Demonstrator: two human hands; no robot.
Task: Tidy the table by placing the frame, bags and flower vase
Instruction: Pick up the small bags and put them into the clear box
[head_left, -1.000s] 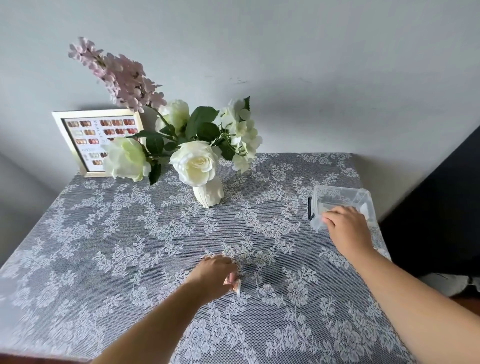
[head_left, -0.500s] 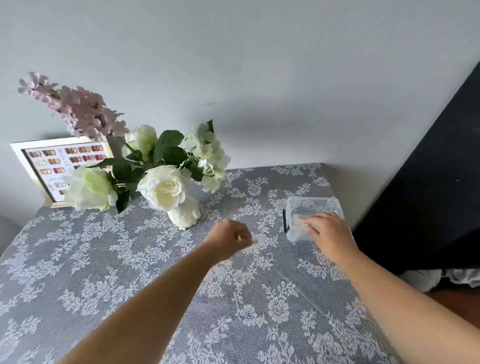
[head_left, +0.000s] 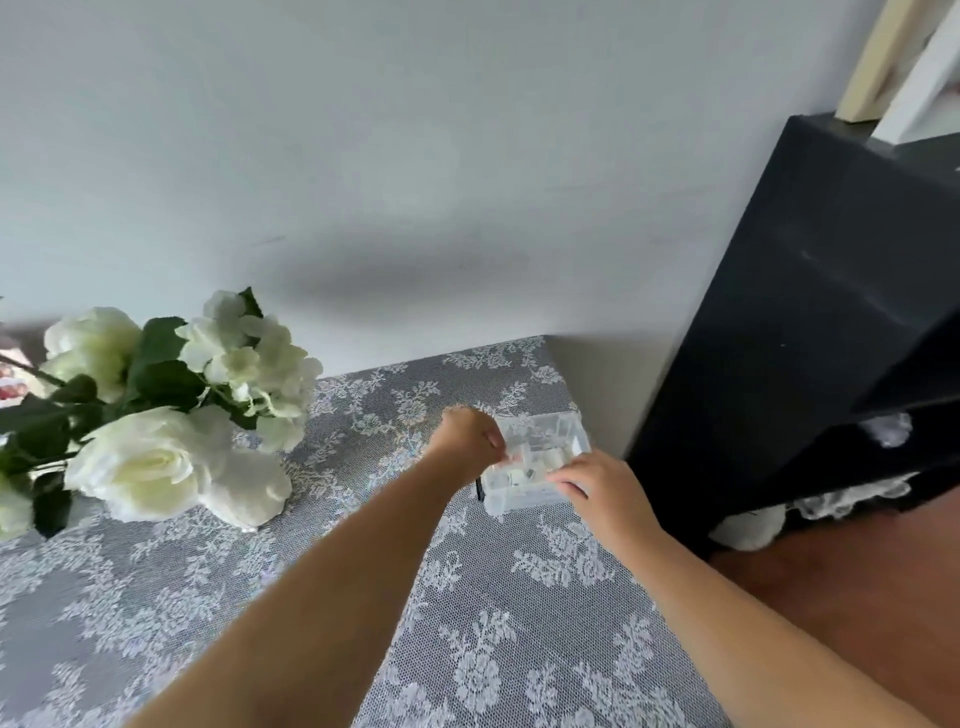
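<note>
A small clear plastic box (head_left: 540, 441) stands near the table's far right corner, with little white packets inside. My left hand (head_left: 467, 441) is at the box's left rim, its fingers pinched on a small pale bag (head_left: 512, 457) that is mostly hidden. My right hand (head_left: 602, 486) grips the box's near right corner. At the left stands a white vase (head_left: 249, 488) of white roses (head_left: 140, 467), tilted toward me. Only a sliver of the frame (head_left: 8, 384) shows at the left edge behind the flowers.
A grey lace cloth covers the table (head_left: 467, 623), which stands against a pale wall. A black shelf unit (head_left: 831, 312) is close beside the table's right edge, with white items on its lower shelves. Wooden floor (head_left: 831, 597) lies below it.
My left hand picked a small bag off the cloth near the front and carried it right to the clear box. My view swung right, and the frame and pink flowers left it.
</note>
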